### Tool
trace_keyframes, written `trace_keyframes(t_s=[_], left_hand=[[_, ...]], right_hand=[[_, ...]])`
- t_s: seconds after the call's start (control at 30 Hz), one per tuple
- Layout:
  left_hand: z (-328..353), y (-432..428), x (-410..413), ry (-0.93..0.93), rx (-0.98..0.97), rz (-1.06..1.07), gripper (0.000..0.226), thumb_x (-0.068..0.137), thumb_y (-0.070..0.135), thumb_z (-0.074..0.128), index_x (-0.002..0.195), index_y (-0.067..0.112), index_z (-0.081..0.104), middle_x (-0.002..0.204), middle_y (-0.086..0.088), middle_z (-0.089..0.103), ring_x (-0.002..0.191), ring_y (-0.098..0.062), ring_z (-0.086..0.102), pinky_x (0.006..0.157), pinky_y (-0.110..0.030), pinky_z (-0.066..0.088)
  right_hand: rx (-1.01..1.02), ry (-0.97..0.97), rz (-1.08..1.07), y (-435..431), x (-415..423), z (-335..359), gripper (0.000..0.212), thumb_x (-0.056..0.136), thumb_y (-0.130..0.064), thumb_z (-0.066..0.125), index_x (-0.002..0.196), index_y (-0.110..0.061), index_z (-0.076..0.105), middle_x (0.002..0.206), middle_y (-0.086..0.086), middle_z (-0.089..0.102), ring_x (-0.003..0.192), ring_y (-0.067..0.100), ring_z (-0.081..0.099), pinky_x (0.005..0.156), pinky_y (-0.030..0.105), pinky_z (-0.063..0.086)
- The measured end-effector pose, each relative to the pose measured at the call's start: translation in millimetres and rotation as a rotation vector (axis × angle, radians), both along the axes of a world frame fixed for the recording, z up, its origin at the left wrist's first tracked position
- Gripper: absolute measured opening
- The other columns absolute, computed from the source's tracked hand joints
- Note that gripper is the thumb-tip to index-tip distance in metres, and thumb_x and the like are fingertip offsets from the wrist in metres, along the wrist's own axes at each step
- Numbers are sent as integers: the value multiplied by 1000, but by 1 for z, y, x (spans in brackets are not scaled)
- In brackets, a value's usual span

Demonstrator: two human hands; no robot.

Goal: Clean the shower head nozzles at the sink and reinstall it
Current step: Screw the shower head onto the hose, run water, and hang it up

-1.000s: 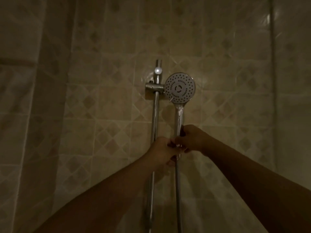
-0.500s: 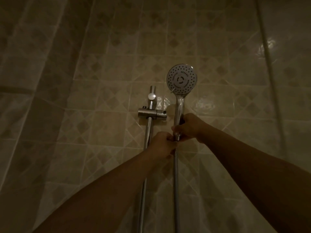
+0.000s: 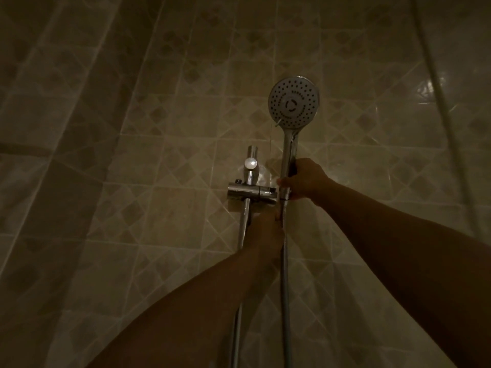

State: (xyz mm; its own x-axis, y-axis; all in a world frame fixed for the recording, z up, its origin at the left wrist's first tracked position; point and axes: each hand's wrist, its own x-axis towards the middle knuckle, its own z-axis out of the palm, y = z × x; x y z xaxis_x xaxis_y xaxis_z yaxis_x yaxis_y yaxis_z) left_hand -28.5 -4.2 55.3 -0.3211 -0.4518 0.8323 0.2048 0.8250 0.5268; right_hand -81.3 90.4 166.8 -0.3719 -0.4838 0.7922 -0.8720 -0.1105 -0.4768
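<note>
I hold the round chrome hand shower head [image 3: 293, 102] upright by its handle; my right hand [image 3: 303, 180] has its fingers wrapped around it, just beside the chrome slider bracket [image 3: 251, 194] on the vertical chrome wall rail [image 3: 245, 221]. My left hand [image 3: 267, 231] grips the grey flexible hose [image 3: 284, 274] below the handle joint. Risk, as I judge it: the dim light hides the bracket socket, so a misaligned handle could slip and drop.

Chrome shower head [image 3: 293, 102] upright, nozzle face toward camera, beside holder [image 3: 252, 194]
</note>
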Motion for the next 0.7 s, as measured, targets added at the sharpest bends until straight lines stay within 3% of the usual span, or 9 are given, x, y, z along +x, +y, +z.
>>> trace_keyframes(t_s=[0.07, 0.17, 0.23, 0.37, 0.5, 0.7], left_hand=[[0, -7, -7, -32, -33, 37, 16, 90, 1, 56, 81, 13, 61, 84, -6, 65, 80, -23, 65, 72, -35, 58], [-2, -11, -12, -106, -134, 183, 10, 91, 5, 57, 97, 7, 63, 97, -13, 68, 90, -27, 67, 79, -40, 57], [-1, -13, -13, -106, -227, 308, 20, 92, 5, 53, 111, 8, 59, 103, -12, 67, 95, -28, 66, 78, -37, 55], [0, -16, -11, -146, -386, 441, 46, 97, 2, 45, 142, 9, 35, 118, -17, 61, 102, -31, 64, 82, -37, 53], [-1, -21, -12, -369, -614, 609, 39, 102, 8, 37, 141, 8, 35, 137, -15, 50, 113, -25, 57, 95, -35, 48], [-1, -21, -12, -376, -674, 684, 49, 95, 11, 50, 141, 11, 33, 136, -21, 45, 104, -33, 63, 82, -43, 56]], right_hand=[[-30, 17, -14, -3, -1, 4, 36, 84, -9, 74, 117, -3, 61, 110, 16, 66, 89, 28, 70, 80, 45, 61], [-58, 32, -6, -6, -3, 8, 38, 83, -9, 74, 118, -3, 61, 112, 16, 66, 93, 29, 69, 81, 44, 60], [-62, 23, 30, -7, -6, 9, 39, 83, -7, 73, 120, -4, 61, 113, 15, 66, 94, 27, 69, 78, 40, 61], [-99, 44, 56, -9, -9, 9, 34, 81, -7, 75, 113, -4, 63, 113, 15, 67, 99, 29, 68, 85, 47, 59], [-89, 86, 45, -9, -9, 11, 39, 81, -11, 76, 116, -2, 63, 113, 16, 67, 102, 31, 67, 89, 49, 56], [-63, 132, 80, -8, -12, 11, 29, 81, -10, 75, 107, -4, 63, 105, 16, 68, 97, 31, 68, 88, 49, 57]])
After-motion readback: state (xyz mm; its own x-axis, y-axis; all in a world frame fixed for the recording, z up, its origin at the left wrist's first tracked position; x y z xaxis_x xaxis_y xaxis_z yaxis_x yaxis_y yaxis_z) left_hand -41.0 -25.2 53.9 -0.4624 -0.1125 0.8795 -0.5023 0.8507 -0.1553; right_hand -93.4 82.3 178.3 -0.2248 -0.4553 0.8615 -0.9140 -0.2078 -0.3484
